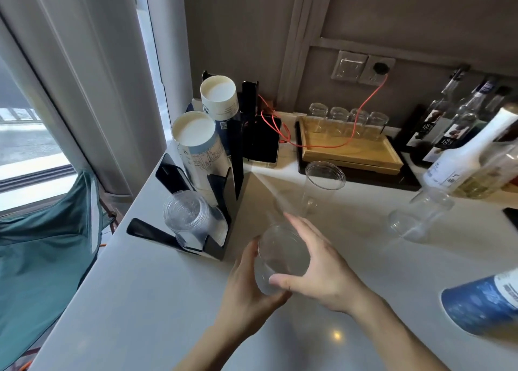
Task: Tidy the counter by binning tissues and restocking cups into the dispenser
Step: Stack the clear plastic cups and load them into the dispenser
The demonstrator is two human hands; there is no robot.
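Both hands hold one clear plastic cup (280,254) just above the counter, its mouth tilted up. My left hand (246,292) cups it from below and the left; my right hand (316,269) grips it from the right. The black cup dispenser (221,197) stands to the left, at the counter's edge. It holds a stack of clear cups (187,219) in the front slot and two stacks of paper cups (201,152) behind. Another clear cup (316,185) stands upright beyond my hands. A third clear cup (417,219) lies on its side to the right.
A blue paper cup (482,303) lies at the right edge. Bottles (459,157) stand at the back right, next to a wooden tray (350,149) with glass jars. A phone (260,140) with a red cable sits behind the dispenser. A teal bag (44,247) hangs left of the counter.
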